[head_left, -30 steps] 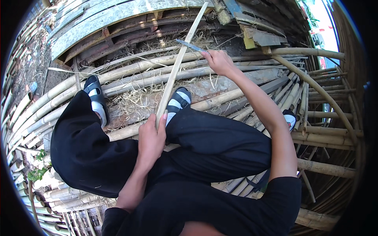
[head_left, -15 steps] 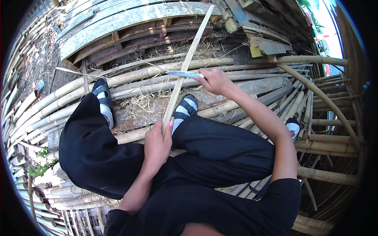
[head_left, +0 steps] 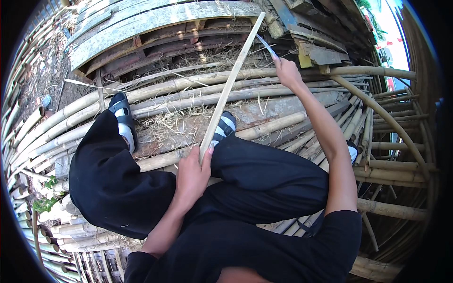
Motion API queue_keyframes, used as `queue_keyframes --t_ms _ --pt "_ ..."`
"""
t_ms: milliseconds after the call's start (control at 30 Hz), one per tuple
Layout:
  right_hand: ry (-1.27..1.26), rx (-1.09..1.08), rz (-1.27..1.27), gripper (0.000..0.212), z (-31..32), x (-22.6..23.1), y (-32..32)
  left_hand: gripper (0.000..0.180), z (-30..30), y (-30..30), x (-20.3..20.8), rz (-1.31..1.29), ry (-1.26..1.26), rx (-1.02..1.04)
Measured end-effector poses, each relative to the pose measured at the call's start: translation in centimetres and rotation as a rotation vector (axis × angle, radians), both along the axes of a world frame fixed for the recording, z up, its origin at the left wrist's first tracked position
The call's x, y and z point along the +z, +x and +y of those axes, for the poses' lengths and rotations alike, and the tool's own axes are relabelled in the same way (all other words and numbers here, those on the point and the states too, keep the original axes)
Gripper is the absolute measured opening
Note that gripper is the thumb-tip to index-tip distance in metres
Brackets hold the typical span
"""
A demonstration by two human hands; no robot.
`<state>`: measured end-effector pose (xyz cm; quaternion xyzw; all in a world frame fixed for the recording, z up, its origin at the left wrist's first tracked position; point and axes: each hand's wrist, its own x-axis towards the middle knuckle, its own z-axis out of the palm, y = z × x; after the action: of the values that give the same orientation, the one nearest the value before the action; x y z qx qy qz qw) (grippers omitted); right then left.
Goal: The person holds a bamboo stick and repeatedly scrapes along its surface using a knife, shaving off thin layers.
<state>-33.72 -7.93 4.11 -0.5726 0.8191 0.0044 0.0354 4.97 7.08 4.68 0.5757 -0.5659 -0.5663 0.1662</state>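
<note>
In the head view, the weathered grey plank pallet [head_left: 155,18] is the landmark. The long, flat, straw-coloured bamboo strip [head_left: 229,89] slants from well on the wearer's side of it up to its right-hand end. The left hand [head_left: 193,173], well short of the pallet, pinches the strip's near end between thumb and fingers. The right hand [head_left: 288,73], just off the pallet's right-hand end, has its fingers curled around the slim, silvery-bladed knife [head_left: 267,46]; I cannot tell whether the blade touches the strip. Curled, pale shavings [head_left: 172,125] lie on the wearer's side of the pallet. Good shaving probably calls for a firm left pinch, a shallow blade angle and light, even strokes stopping well short of the left fingers.
</note>
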Motion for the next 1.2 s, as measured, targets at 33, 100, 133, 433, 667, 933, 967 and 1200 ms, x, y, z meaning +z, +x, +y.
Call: queue_keyframes --t_ms 33,100,133,433,667,933,967,1200 --pt "0.008 0.031 0.038 0.058 0.2 1.9 1.0 0.038 0.0 0.2 -0.2 -0.001 -0.042 0.007" --pt "-0.038 -0.023 -0.100 0.056 1.3 1.9 2.2 0.038 -0.2 0.4 -0.2 -0.002 -0.086 0.017" --pt "-0.072 -0.005 -0.167 0.055 2.3 1.0 2.6 0.038 -0.3 0.3 -0.2 -0.007 -0.103 0.024" --pt "0.088 0.382 -0.526 0.040 6.9 2.9 12.6 0.034 -0.2 1.0 -1.6 0.060 -0.069 0.024" --pt "0.385 0.604 -0.532 0.036 11.0 0.7 15.9 0.031 -0.5 0.9 -2.1 0.059 -0.124 0.118" --pt "0.209 0.753 -0.406 0.037 10.7 -0.7 17.4 0.037 -1.2 0.7 -1.9 0.062 -0.103 0.131" --pt "0.206 0.753 -0.397 0.036 10.6 -0.8 17.3 0.037 -1.2 0.6 -2.0 0.051 -0.101 0.123" --pt "0.191 0.363 -0.296 0.042 6.8 -0.9 11.1 0.033 -0.3 0.1 -2.0 0.060 -0.051 0.061"
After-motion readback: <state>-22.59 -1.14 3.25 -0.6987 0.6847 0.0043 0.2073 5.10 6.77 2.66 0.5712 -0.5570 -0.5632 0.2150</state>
